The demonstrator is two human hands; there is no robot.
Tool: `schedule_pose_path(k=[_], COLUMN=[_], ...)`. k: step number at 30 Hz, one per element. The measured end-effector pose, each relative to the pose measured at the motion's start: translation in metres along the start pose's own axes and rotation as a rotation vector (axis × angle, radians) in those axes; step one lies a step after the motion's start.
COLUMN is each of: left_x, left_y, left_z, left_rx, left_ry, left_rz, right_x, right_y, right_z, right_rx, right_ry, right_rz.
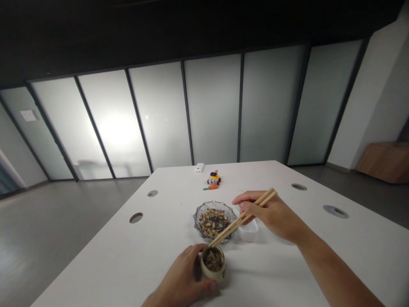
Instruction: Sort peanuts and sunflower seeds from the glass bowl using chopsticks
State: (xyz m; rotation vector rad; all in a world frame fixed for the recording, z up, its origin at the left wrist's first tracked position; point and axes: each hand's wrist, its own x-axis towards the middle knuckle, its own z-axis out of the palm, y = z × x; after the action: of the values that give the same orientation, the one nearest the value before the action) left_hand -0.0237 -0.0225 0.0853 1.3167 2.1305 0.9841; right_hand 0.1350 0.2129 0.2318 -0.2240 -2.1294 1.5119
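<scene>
Well back from the white flat desk's [128, 264] far edge, the left hand [180, 278] curls around a small round cream cup [217, 276] of brown slivers [213, 260]; the right hand [266, 211] pinches pale wooden chopsticks [237, 223], tips at its rim. Sideways pressure there could tip it, spilling slivers.

White box [248, 233] under right fingers [252, 208]: partly covered by them. Pot [220, 276]: one side hidden by left fingers [207, 285]; dark mark opposite them illegible. Pieces inside [213, 259], between left fingers: too small to identify. Chopsticks [234, 225]: tip contact, beside left fingertips, unclear. White object [199, 167] far beyond fingers: unidentifiable. Both forearms [332, 264]: cut off at bottom edge.
</scene>
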Motion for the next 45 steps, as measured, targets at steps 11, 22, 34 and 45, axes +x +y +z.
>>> schedule_pose_path(k=[11, 22, 34, 45], left_x=[0.001, 0.000, 0.000, -0.001], left_y=[-0.002, 0.001, 0.004, 0.002], left_z=[-0.001, 0.000, -0.002, -0.001], left_rx=[-0.002, 0.005, 0.012, -0.021], left_ry=[0.001, 0.006, -0.015, 0.008], left_rz=[0.090, 0.036, 0.027, 0.049], right_x=[0.013, 0.020, 0.018, 0.019], right_y=[0.038, 0.090, 0.086, 0.046], right_z=[0.029, 0.056, 0.055, 0.023], right_rx=[-0.385, -0.426, -0.473, -0.092], right_ry=[0.269, 0.169, 0.142, 0.192], right_rz=[-0.440, -0.471, -0.445, -0.204])
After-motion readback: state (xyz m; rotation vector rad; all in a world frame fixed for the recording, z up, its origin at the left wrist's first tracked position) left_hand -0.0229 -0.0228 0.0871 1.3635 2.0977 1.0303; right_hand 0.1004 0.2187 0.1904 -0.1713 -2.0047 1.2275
